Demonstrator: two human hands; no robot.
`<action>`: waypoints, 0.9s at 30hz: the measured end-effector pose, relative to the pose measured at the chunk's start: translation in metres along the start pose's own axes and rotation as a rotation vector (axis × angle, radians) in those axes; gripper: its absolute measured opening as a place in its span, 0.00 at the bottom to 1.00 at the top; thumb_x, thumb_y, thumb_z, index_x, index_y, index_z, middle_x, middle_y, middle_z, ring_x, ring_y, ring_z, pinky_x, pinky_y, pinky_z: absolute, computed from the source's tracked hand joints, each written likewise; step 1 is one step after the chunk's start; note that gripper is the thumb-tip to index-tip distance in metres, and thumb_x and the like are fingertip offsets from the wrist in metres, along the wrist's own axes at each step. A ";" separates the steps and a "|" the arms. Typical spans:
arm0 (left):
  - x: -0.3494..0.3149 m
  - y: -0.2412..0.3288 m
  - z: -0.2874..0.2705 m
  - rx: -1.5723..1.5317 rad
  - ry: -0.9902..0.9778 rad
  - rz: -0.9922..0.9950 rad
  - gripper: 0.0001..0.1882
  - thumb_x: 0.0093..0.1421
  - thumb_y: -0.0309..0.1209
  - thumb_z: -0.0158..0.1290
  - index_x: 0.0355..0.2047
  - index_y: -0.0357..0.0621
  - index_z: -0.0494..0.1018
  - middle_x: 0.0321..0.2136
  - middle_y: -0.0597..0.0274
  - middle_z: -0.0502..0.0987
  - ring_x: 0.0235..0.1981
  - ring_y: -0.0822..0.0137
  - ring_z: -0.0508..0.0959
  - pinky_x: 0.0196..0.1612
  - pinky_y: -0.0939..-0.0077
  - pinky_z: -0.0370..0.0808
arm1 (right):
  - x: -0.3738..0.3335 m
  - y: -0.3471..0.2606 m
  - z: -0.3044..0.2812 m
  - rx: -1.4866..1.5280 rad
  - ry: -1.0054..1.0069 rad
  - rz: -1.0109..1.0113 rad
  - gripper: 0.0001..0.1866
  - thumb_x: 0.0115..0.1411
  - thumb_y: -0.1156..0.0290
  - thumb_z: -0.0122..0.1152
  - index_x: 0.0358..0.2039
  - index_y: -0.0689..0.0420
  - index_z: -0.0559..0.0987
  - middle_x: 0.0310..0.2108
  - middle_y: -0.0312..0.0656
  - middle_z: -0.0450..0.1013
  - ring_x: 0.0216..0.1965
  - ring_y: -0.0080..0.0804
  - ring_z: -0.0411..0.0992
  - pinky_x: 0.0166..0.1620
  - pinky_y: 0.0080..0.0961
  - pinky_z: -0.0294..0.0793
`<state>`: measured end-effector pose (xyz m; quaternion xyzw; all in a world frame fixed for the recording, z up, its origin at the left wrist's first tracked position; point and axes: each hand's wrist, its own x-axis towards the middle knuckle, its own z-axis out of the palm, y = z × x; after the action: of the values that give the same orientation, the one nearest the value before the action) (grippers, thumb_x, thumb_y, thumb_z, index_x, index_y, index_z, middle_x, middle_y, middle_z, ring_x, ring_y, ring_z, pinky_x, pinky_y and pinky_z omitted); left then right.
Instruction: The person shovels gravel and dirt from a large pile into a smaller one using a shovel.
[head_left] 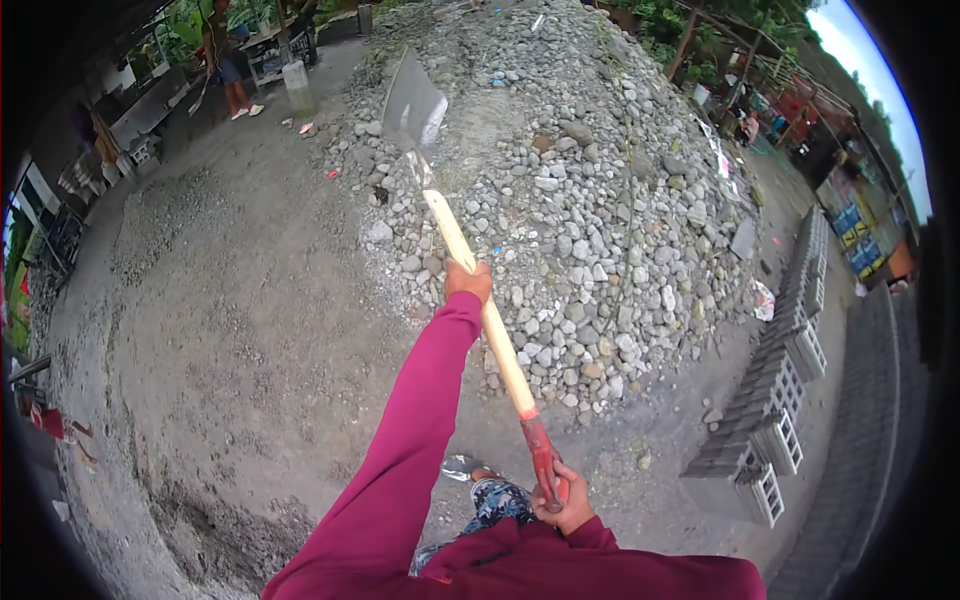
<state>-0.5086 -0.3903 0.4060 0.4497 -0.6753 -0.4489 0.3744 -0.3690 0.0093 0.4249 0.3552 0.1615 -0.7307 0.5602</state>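
A shovel (482,302) with a pale wooden shaft slants away from me across the middle of the view. My left hand (467,283) is wrapped round the shaft partway up. At the near end, my right hand (567,503) grips the red handle. The flat grey blade (413,103) is at the far end, in front of a heap of grey stones and gravel (590,240). Whether the blade touches the heap I cannot tell. Little or nothing lies on the blade's visible face.
Rows of grey hollow blocks (765,440) stand at the right. Grey packed dirt (260,310) spreads to the left. Another person (225,60) stands at the far left near a concrete post (299,87). A white bag (762,299) lies by the heap's right edge.
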 end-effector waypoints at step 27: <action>-0.459 -0.297 -0.300 -1.455 1.444 -1.293 0.09 0.55 0.33 0.46 0.25 0.39 0.66 0.14 0.56 0.68 0.10 0.59 0.70 0.13 0.63 0.70 | 0.053 0.097 0.074 -1.795 0.118 0.286 0.11 0.57 0.71 0.57 0.39 0.61 0.72 0.15 0.36 0.67 0.15 0.26 0.66 0.19 0.25 0.70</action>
<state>-0.0109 -0.0956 0.1736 0.5353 0.4486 -0.4733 0.5369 -0.3103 -0.1059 0.4547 -0.1607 0.6525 -0.2348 0.7023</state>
